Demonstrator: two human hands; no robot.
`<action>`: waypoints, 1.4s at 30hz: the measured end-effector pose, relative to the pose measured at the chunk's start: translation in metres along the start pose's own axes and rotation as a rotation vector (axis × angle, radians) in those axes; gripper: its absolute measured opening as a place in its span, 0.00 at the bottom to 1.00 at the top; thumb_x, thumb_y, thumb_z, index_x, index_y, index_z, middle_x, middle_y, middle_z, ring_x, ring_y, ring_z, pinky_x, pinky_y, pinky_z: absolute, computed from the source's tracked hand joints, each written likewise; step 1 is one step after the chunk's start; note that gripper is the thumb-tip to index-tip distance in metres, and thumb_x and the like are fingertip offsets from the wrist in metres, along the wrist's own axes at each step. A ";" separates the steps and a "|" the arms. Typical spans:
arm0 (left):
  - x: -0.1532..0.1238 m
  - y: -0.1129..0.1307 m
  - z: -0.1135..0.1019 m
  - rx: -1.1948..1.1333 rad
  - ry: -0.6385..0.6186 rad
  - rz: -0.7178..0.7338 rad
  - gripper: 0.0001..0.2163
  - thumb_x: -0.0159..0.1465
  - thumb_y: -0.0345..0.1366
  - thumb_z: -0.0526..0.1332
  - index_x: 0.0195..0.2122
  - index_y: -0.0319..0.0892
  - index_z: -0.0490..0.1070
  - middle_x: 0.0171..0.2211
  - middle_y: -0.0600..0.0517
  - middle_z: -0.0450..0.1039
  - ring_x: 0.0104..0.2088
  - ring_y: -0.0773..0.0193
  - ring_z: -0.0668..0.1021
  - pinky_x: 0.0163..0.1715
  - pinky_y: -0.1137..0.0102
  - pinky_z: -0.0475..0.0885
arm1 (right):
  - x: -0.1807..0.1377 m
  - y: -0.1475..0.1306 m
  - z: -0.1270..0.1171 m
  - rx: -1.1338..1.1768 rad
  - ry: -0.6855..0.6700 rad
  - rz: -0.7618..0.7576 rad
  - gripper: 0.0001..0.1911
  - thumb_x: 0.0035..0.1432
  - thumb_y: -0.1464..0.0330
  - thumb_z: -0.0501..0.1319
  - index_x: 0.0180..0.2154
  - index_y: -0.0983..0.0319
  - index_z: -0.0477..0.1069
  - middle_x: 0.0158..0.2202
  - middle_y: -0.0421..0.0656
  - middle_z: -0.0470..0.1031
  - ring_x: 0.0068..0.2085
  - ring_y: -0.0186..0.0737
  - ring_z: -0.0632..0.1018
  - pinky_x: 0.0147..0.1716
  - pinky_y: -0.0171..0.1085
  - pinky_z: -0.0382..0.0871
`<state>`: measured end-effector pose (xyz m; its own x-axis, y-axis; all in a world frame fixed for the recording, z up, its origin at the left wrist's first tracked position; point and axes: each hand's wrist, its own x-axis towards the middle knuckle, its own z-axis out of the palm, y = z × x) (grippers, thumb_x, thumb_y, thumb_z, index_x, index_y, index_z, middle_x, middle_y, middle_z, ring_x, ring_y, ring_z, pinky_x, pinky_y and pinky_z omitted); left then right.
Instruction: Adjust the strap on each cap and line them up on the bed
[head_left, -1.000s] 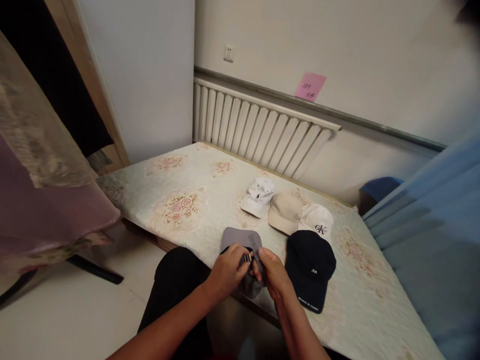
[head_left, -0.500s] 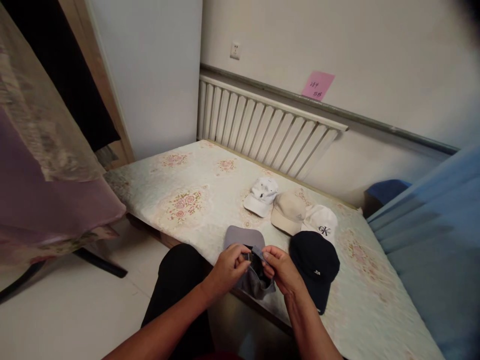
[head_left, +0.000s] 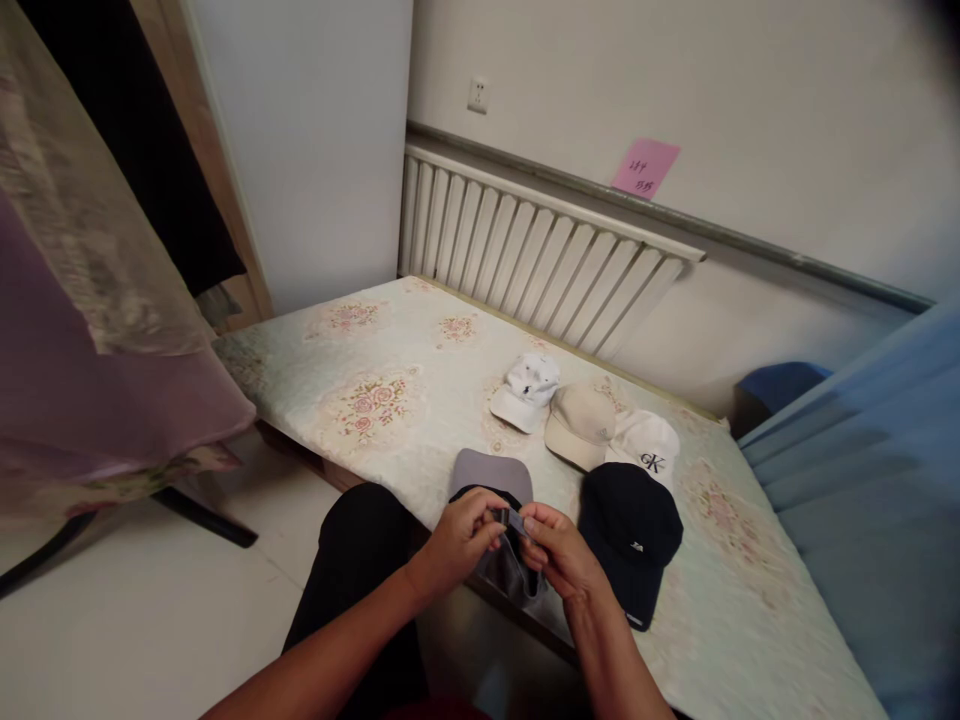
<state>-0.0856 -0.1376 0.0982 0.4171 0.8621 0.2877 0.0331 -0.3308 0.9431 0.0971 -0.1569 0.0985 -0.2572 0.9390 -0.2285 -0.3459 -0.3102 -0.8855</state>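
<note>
We hold the grey cap (head_left: 491, 480) at the near edge of the bed (head_left: 390, 400), just left of the navy cap (head_left: 630, 525). Our left hand (head_left: 457, 540) and right hand (head_left: 559, 550) both pinch its back strap (head_left: 512, 520) between them.

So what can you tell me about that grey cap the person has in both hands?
The grey cap looks like soft cloth with a lighter brim and a dark inside. It lies at the near edge of the flowered table, brim pointing away, back end towards the person. The left hand and right hand pinch its small back strap between fingertips. The black cap sits close on its right; whether they touch is unclear.
</note>
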 end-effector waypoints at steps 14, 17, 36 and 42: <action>-0.001 0.001 0.003 -0.014 0.010 0.033 0.08 0.60 0.31 0.55 0.40 0.40 0.69 0.26 0.57 0.66 0.24 0.70 0.73 0.32 0.71 0.69 | -0.002 0.005 0.006 0.002 -0.020 0.017 0.14 0.49 0.60 0.68 0.30 0.62 0.69 0.15 0.31 0.59 0.15 0.23 0.52 0.16 0.29 0.45; -0.002 0.000 0.004 -0.006 0.008 0.033 0.08 0.60 0.30 0.55 0.40 0.40 0.69 0.27 0.56 0.67 0.24 0.70 0.72 0.32 0.71 0.68 | -0.001 0.006 0.007 0.002 -0.030 0.020 0.14 0.49 0.60 0.68 0.30 0.62 0.69 0.14 0.30 0.59 0.15 0.23 0.51 0.16 0.29 0.45; 0.000 0.003 0.002 0.077 -0.020 0.024 0.07 0.60 0.32 0.56 0.38 0.41 0.71 0.34 0.52 0.68 0.28 0.69 0.71 0.33 0.72 0.67 | -0.001 0.001 0.024 -0.088 0.080 -0.062 0.14 0.49 0.60 0.67 0.25 0.62 0.67 0.12 0.30 0.58 0.14 0.24 0.53 0.16 0.30 0.47; -0.002 0.001 0.001 0.044 -0.006 -0.020 0.08 0.60 0.33 0.56 0.39 0.41 0.71 0.34 0.52 0.68 0.28 0.70 0.70 0.31 0.73 0.67 | -0.008 -0.006 0.023 -0.147 0.086 -0.063 0.10 0.48 0.65 0.67 0.32 0.63 0.74 0.22 0.38 0.70 0.22 0.29 0.67 0.25 0.30 0.58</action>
<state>-0.0855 -0.1396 0.0990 0.4209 0.8668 0.2674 0.0812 -0.3297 0.9406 0.0802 -0.1659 0.1146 -0.1591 0.9670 -0.1992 -0.2212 -0.2316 -0.9473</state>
